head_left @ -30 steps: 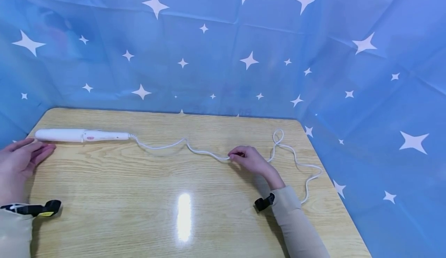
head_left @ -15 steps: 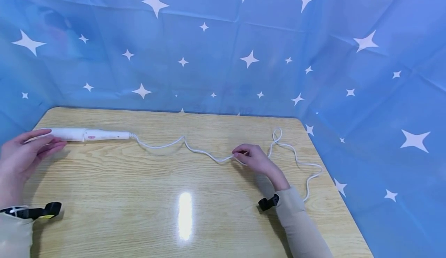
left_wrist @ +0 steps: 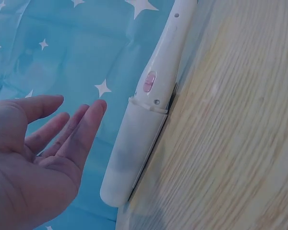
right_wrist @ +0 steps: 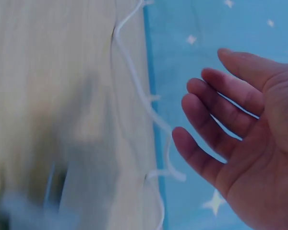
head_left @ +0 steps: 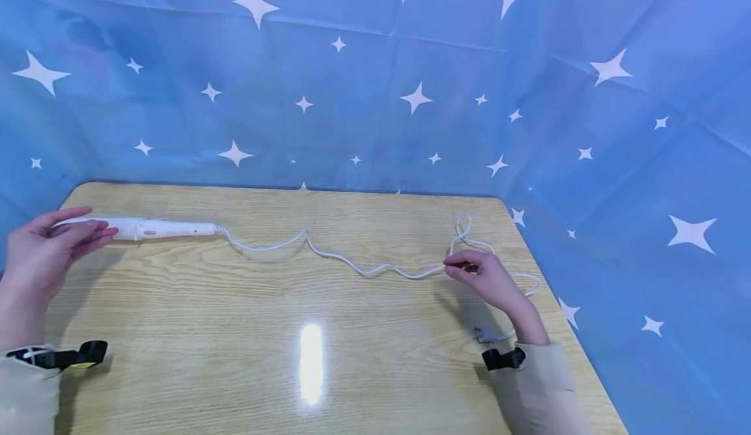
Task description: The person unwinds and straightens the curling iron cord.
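A white hair iron [head_left: 170, 228] with a small pink switch lies along the far left of the table. Its wide end is partly behind my left hand [head_left: 49, 246] in the head view. In the left wrist view that hand [left_wrist: 43, 153] has relaxed, spread fingers and stays apart from the iron [left_wrist: 139, 139]. A wavy white cord [head_left: 337, 256] runs from the iron to the right. My right hand [head_left: 487, 278] hovers over it, fingertips near the cord. The right wrist view shows this hand's [right_wrist: 240, 120] thumb and fingers apart, with nothing pinched between them.
The cord's plug [head_left: 485, 336] lies below my right hand and appears blurred in the right wrist view. A cord loop [head_left: 463, 225] lies farther back. A blue star-patterned curtain [head_left: 364, 83] borders the wooden table [head_left: 235, 344] at the back and sides.
My right hand has moved right along the cord, uncovering more of its wavy length and the plug. My left hand has lifted and shifted over the iron's wide end.
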A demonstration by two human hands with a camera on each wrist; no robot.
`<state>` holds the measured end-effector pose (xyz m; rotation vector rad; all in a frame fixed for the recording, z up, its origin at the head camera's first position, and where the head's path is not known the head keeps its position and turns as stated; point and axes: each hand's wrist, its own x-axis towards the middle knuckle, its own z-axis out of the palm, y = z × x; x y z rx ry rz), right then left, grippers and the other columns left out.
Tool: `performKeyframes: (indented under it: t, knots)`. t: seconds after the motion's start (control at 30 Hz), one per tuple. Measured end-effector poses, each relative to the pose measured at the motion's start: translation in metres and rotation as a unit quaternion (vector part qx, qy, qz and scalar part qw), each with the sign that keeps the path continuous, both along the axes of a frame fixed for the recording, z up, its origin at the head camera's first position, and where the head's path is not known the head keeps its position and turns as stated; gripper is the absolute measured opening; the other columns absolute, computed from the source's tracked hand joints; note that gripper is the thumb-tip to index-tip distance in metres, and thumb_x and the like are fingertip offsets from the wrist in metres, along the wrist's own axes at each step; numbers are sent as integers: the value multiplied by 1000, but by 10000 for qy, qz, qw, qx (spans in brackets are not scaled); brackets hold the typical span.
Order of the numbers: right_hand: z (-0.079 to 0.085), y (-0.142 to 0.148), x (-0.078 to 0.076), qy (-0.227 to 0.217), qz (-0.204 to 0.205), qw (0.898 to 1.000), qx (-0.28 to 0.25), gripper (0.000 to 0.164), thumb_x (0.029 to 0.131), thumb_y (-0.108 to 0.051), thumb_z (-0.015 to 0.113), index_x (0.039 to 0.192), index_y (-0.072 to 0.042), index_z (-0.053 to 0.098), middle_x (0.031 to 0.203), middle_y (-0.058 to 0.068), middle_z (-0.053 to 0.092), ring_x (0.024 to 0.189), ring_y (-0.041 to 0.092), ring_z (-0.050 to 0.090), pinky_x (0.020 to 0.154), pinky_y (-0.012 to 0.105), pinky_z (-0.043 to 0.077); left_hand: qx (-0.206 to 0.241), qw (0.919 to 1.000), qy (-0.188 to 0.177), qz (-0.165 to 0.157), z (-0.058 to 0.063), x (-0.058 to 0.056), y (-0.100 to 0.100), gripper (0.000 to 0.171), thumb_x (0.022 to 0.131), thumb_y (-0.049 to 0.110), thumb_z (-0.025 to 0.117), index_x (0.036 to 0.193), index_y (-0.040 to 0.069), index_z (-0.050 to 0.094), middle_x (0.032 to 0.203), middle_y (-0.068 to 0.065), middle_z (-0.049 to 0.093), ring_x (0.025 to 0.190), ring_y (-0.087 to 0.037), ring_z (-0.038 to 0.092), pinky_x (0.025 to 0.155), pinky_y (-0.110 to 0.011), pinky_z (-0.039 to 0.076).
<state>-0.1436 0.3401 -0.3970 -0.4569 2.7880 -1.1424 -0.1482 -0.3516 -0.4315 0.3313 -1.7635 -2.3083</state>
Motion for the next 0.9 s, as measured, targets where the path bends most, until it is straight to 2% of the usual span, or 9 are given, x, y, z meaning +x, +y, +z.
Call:
performKeyframes:
  t: [0.2,0.4,0.6,0.77,0.9]
  knots:
    - [-4,33,16,-253,-87,9986,456,21,100,-19,71,111,-3,76,104,4,73,87,16,67,69,27,58,117,9999,10,46,1,-1,1,25,96,4,69,116,18,68,89,4,75,77,-8,75,67,-20,62]
    - [-8,58,24,-211,-475,9961,715,18,98,-17,72,110,-4,77,102,4,73,88,13,67,69,26,58,106,9998,-72,129,3,-1,2,28,94,5,72,118,19,68,88,5,75,77,-7,74,68,-19,62]
    - [-11,70,22,-76,-857,9933,768,23,98,-19,73,111,0,76,106,11,74,94,24,68,70,25,57,-4,10000,18,89,2,-1,5,31,92,4,74,119,18,67,88,5,75,77,-6,74,68,-18,61]
    - [-16,81,27,-100,-1216,9875,996,26,99,-22,72,115,-2,75,113,14,72,100,29,66,73,26,56,-241,9997,87,47,1,-1,7,32,93,3,74,121,17,66,90,7,74,78,-4,73,69,-16,61]
    - [-20,87,33,5,-1223,9889,847,22,96,-17,75,113,-2,76,111,13,73,94,19,67,72,23,56,-1019,9948,3,74,2,-1,8,35,96,6,71,128,18,65,95,14,71,82,3,71,72,-12,58]
